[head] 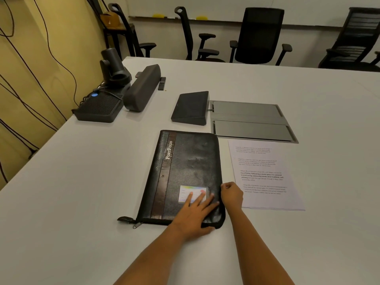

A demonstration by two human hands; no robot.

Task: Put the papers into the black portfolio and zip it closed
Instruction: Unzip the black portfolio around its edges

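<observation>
The black portfolio [185,171] lies closed and flat on the white table [82,192], with "PortFolio" printed along its brown spine strip. My left hand [195,214] presses flat on its near right corner, fingers spread over a small coloured card in the cover window. My right hand [231,195] is curled at the portfolio's right edge, pinching something small there, apparently the zipper. A zipper pull tab [125,220] sticks out at the near left corner. The printed papers [265,175] lie on the table just right of the portfolio, beside my right hand.
Behind the portfolio sit a dark touch panel [190,108] and a grey cable hatch [250,120] set into the table. At the far left stand a camera [113,66], a speaker bar [141,87] and a black box [98,108]. Office chairs [259,36] line the far edge.
</observation>
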